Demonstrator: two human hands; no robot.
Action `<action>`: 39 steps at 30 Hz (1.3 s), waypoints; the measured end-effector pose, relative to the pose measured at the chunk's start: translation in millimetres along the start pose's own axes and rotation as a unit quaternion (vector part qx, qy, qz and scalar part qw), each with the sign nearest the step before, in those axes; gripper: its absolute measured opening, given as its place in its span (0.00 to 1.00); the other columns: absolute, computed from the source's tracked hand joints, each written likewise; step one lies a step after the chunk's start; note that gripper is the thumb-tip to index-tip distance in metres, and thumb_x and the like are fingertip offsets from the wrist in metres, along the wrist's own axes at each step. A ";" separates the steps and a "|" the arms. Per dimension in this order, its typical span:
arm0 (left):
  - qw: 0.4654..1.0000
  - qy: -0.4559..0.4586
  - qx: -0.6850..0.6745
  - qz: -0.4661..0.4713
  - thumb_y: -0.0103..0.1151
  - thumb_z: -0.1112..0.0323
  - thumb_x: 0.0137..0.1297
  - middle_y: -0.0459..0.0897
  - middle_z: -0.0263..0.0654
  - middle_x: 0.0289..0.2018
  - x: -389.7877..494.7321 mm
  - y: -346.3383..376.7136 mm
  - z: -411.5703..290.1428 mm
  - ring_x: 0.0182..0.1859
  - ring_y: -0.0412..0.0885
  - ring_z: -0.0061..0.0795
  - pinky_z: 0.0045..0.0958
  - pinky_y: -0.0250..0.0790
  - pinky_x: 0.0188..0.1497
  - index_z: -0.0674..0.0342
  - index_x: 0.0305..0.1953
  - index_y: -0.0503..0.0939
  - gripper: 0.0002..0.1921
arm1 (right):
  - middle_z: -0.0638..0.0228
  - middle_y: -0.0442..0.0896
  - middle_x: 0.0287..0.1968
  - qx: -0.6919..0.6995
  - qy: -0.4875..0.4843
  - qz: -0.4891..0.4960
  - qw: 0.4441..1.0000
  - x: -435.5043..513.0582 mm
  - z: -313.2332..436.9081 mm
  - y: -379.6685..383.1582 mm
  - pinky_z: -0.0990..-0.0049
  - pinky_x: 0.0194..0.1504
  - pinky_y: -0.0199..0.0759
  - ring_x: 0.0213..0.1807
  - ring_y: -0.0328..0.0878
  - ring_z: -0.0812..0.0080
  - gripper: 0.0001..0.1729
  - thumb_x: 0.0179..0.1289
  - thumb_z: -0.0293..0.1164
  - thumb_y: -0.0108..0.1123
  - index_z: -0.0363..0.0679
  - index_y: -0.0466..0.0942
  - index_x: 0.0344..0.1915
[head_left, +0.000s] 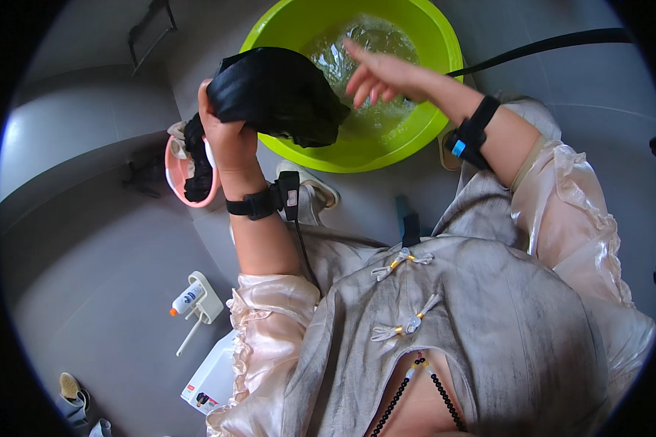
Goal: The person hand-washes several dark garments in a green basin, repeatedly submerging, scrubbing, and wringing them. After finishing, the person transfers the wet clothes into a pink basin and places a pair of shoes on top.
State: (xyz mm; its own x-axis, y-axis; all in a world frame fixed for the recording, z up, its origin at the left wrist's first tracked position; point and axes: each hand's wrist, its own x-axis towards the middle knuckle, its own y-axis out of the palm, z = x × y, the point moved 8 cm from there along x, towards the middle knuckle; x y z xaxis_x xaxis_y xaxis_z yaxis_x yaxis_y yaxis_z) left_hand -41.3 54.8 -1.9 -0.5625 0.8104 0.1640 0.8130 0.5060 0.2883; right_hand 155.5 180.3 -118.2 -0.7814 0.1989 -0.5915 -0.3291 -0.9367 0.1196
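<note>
My left hand (227, 131) grips one end of a dark, shiny cloth or garment (276, 90), which is bunched up over the left rim of a lime-green plastic basin (361, 164). Rippling, foamy water (385, 41) lies in the basin. To the right of the dark fabric, my right hand (380, 76) is over the water with its fingers apart and nothing in it. A black hose (541, 46) reaches the basin's right rim; its end is hidden by my right hand and wrist.
A pink bucket (176, 169) holding black and pale cloth stands left of the basin. A white box (210, 377), a white rack with a bottle (187, 299) and footwear (72, 396) are at the lower left. A black metal frame (152, 41) is at the upper left.
</note>
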 end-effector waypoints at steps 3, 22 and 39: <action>0.996 0.047 -0.031 0.063 0.58 0.64 0.58 0.77 0.42 0.49 7.3 25.6 -21.9 0.50 0.78 0.38 0.35 0.69 0.58 0.61 0.58 0.65 0.26 | 0.53 0.84 0.44 0.089 0.002 0.149 0.985 0.3 4.3 51.2 0.79 0.30 0.66 0.29 0.73 0.74 0.72 0.42 0.85 0.15 0.27 0.72 0.52; 0.944 0.051 0.236 -0.226 0.72 0.74 0.45 0.43 0.47 0.71 -123.6 67.5 -15.0 0.71 0.48 0.54 0.53 0.52 0.68 0.55 0.67 0.58 0.46 | 0.63 0.82 0.41 0.553 -0.199 -0.013 0.809 19.0 82.8 44.7 0.67 0.51 0.74 0.43 0.80 0.68 0.19 0.55 0.37 0.64 0.38 0.76 0.44; 0.924 -0.382 -0.019 -0.023 0.62 0.72 0.44 0.75 0.29 0.27 -78.1 61.4 80.2 0.21 0.69 0.17 0.18 0.54 0.16 0.59 0.40 0.73 0.18 | 0.64 0.81 0.33 0.402 -0.172 -0.030 0.899 20.9 65.4 33.4 0.73 0.38 0.77 0.32 0.80 0.71 0.14 0.53 0.32 0.62 0.34 0.77 0.37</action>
State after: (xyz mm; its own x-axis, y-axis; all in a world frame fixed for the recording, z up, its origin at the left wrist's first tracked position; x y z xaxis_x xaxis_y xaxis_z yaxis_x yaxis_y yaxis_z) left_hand 64.7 46.3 -72.7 -0.3142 0.7680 -0.5581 0.7770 0.5458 0.3136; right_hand 93.5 172.1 -74.5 -0.8219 0.4481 -0.3517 -0.5447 -0.4374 0.7155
